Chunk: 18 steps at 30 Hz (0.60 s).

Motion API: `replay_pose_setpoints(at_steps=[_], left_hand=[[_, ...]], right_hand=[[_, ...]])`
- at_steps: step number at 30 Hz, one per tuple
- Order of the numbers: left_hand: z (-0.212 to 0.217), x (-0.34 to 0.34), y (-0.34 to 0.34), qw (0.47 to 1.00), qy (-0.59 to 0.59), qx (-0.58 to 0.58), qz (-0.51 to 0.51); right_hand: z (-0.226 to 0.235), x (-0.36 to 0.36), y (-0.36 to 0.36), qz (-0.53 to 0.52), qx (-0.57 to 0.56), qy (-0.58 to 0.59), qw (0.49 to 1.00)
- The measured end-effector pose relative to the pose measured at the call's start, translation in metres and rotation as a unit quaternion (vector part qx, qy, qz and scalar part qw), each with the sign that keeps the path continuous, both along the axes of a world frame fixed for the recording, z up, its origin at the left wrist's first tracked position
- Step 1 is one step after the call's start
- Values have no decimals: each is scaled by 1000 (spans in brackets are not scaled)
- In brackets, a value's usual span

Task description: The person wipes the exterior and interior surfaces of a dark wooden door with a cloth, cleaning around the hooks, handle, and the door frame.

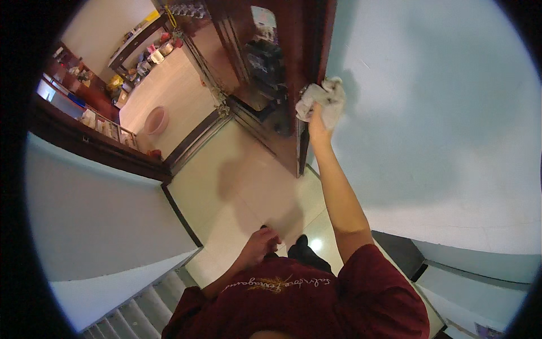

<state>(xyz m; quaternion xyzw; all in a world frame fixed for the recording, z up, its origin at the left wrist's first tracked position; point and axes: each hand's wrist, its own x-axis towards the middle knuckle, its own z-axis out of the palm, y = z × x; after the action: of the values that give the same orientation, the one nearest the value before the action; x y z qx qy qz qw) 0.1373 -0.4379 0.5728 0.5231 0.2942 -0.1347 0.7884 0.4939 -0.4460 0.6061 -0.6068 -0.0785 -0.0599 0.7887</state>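
My right hand (320,131) is stretched forward and closed on a crumpled whitish cloth (333,101) with dark smudges. It presses the cloth against the edge of a dark reddish-brown door (309,45), beside the pale blue wall. The cloth covers most of the fingers. Low in front of my body, my left hand (262,246) hangs with loosely bent fingers, a little apart, and nothing shows in it. A glossy dark panel with reflections (265,62) is set in the door's face.
Through the doorway on the left, a pink basin (156,120) stands on the floor near a shelf (135,42) and assorted household goods. A dark threshold (195,141) crosses the doorway. Pale tiles (226,209) lie under my feet. Stairs (138,311) descend at lower left.
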Motion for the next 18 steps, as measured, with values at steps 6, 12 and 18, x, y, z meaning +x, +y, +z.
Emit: replay_pose_setpoints(at_steps=[6,12,18], left_hand=[[-2,-24,20,989,-3,-85,122],[-10,-31,73,986,-51,-115,110],[3,-55,150,985,-36,-80,149]], right_hand=[[-10,-72,-38,-17,-4,77,997],[14,-87,-51,100,330,162,925],[19,-112,-107,117,356,132,918]])
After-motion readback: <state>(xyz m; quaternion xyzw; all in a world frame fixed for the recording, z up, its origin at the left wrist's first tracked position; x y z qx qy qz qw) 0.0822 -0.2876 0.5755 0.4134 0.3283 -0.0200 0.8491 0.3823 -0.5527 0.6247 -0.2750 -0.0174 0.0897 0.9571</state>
